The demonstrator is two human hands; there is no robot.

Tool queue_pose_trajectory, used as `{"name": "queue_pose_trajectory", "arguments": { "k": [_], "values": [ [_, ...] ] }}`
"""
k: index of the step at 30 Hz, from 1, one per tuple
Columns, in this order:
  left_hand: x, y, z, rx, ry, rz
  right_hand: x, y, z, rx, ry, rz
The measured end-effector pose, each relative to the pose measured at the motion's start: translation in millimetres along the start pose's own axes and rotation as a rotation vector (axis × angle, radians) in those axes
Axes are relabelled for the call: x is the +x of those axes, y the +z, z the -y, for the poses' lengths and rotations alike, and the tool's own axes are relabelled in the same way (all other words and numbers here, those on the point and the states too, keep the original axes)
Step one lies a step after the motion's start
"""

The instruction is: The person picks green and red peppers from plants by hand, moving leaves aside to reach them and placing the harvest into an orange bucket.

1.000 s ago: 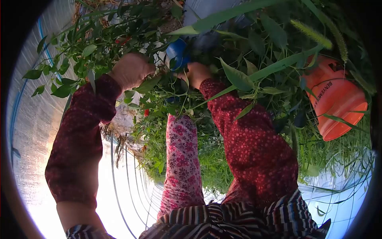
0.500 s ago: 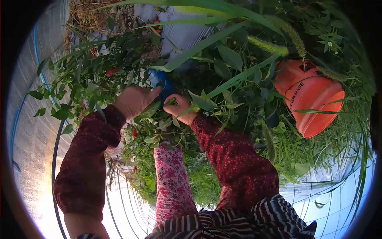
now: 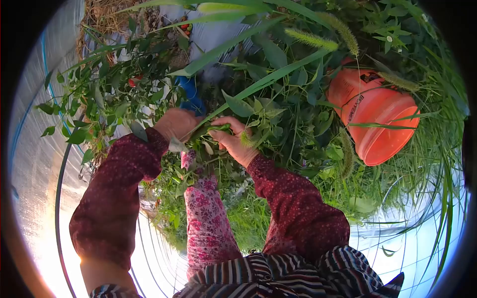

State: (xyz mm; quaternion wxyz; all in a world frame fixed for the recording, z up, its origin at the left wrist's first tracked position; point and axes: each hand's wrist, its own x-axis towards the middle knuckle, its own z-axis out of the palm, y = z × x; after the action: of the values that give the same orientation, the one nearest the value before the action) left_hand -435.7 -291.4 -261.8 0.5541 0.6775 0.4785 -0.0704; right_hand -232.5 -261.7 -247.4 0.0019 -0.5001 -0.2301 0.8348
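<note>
My left hand (image 3: 175, 124) is closed among the leaves of a pepper plant (image 3: 114, 94), gripping a leafy stem. Beside it, my right hand (image 3: 234, 140) pinches a small green pepper pod (image 3: 219, 128) between thumb and fingers. The two hands nearly touch. Both arms wear dark red patterned sleeves. A red pepper (image 3: 132, 81) hangs in the foliage up and to the left of my left hand.
An orange bucket (image 3: 380, 116) lies in tall grass to the right. A blue object (image 3: 188, 93) shows behind the plant. My pink floral trouser leg (image 3: 206, 218) is in the middle. Straw (image 3: 107, 17) and pale plastic sheeting (image 3: 37, 149) lie around the plants.
Both hands have drawn out of the upper foliage toward my body and closer together. The right hand now shows a green pod in its fingers. The bucket has shifted left in view.
</note>
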Motion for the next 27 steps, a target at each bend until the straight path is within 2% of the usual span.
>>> {"name": "queue_pose_trajectory", "arguments": {
  "k": [5, 7, 8, 9, 10, 11, 12, 13, 14, 15, 17, 18, 19, 21, 23, 25, 27],
  "values": [
    [-7.4, 13.4, -8.8, 0.180, -0.049, 0.003, -24.9, 15.8, 16.1, -0.272, 0.028, 0.120],
    [-7.6, 20.3, -7.5, 0.206, -0.095, -0.055, -24.5, 16.8, 10.2, -0.354, -0.228, 0.119],
    [-9.9, 22.3, -4.6, 0.205, -0.097, -0.054, -28.3, 14.5, 9.0, -0.249, -0.058, 0.170],
    [-15.5, 26.0, 1.9, 0.290, -0.103, 0.107, -31.0, 19.3, 18.0, -0.248, -0.054, 0.173],
    [-21.1, 32.1, 8.4, 0.370, -0.112, 0.264, -32.7, 23.3, 30.3, -0.318, -0.247, 0.215],
    [-26.7, 43.5, 16.0, 0.368, -0.112, 0.263, -34.2, 27.1, 42.2, -0.385, -0.444, 0.249],
    [-34.3, 59.9, 27.0, 0.249, -0.206, 0.076, -34.7, 30.6, 52.7, -0.371, -0.343, 0.227],
    [-39.0, 56.4, 25.2, 0.126, -0.301, -0.109, -29.6, 35.8, 57.0, -0.365, -0.342, 0.227],
    [-42.6, 51.1, 26.5, 0.183, -0.210, 0.042, -18.4, 40.6, 60.8, -0.321, -0.246, 0.250],
    [-42.5, 61.5, 29.8, 0.180, -0.219, 0.035, -3.9, 41.8, 64.7, -0.284, -0.154, 0.268],
    [-36.7, 88.7, 42.3, 0.027, -0.280, -0.175, 39.4, 30.8, 60.1, -0.809, -0.433, 0.010],
    [-29.5, 51.8, 11.8, 0.292, -0.313, 0.130, 77.8, 5.0, 43.4, -0.776, -0.482, -0.048],
    [-32.8, 55.9, 11.5, 0.291, -0.316, 0.136, 104.6, -24.8, 31.1, -0.745, -0.529, -0.102],
    [-34.6, 66.2, 16.9, 0.260, -0.371, 0.093, 93.8, -65.5, 83.2, -1.041, -0.318, -0.202],
    [-48.9, 65.4, 28.4, 0.248, -0.339, 0.085, 77.7, -112.3, 101.6, -0.711, -0.222, -0.301],
    [-56.0, 70.2, 40.8, 0.339, -0.308, 0.132, 92.6, -212.2, 78.8, -0.835, -0.277, -0.399],
    [-61.7, 60.0, 43.0, 0.338, -0.359, 0.177, 43.5, -160.6, 139.0, -0.683, -0.005, -0.565]
  ]
}}
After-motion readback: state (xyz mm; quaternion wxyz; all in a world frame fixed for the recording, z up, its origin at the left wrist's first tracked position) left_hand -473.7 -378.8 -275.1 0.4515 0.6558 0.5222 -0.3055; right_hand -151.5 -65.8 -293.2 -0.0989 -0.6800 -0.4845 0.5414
